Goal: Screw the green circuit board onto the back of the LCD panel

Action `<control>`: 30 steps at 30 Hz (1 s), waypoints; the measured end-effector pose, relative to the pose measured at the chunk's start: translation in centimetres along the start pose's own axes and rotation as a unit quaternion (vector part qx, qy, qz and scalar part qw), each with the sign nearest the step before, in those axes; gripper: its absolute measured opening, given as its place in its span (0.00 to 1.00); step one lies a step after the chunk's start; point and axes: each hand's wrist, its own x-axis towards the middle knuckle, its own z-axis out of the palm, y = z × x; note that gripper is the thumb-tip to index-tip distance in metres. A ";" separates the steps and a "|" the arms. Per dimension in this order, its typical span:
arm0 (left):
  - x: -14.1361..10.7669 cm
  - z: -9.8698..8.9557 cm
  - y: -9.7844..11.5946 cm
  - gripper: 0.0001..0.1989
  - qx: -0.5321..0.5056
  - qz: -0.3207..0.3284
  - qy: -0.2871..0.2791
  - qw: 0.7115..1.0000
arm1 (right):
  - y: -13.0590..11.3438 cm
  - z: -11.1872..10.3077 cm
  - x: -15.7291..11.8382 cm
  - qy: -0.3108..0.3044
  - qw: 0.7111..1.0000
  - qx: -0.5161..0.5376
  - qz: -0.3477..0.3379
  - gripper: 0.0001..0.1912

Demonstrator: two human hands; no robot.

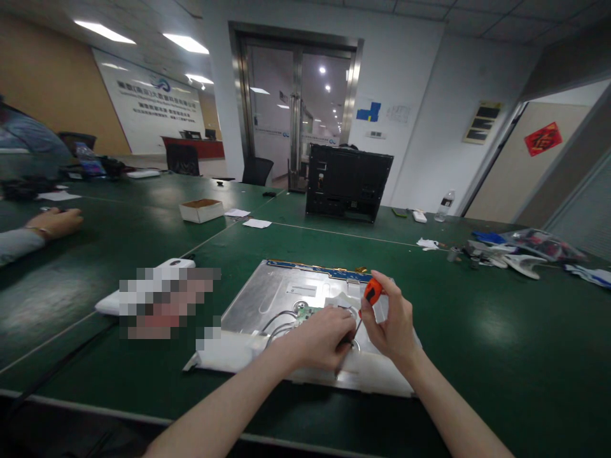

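Observation:
A silver metal display panel lies flat on the green table in front of me, with a blue circuit strip along its far edge and a pale wrapping over its near edge. My right hand grips the orange handle of a screwdriver, its thin shaft slanting down to the left towards the panel. My left hand rests over the panel's middle with fingers closed beside the shaft; anything between them is hidden. A green circuit board and grey cables show partly beside my left hand.
A black monitor casing stands across the table. An open box sits to its left; a bottle and loose parts are at right. Another person's hand rests at far left, beyond a white device.

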 end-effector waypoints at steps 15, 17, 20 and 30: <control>-2.0 -4.2 0.5 0.15 -0.038 -0.063 0.174 0.982 | 1.5 -1.1 0.2 -0.010 0.998 -0.029 0.059 0.26; -3.3 -5.3 0.4 0.19 -0.045 -0.089 0.222 0.970 | 1.8 -1.4 0.6 -0.015 0.996 -0.033 0.085 0.23; -5.9 -5.9 -0.2 0.21 -0.031 -0.155 0.253 0.955 | 2.0 -2.2 1.2 -0.061 0.984 -0.075 0.150 0.18; -14.3 -1.2 -3.6 0.27 0.051 -0.330 0.156 0.930 | -0.1 -4.5 -3.2 -0.434 0.832 -0.201 0.280 0.08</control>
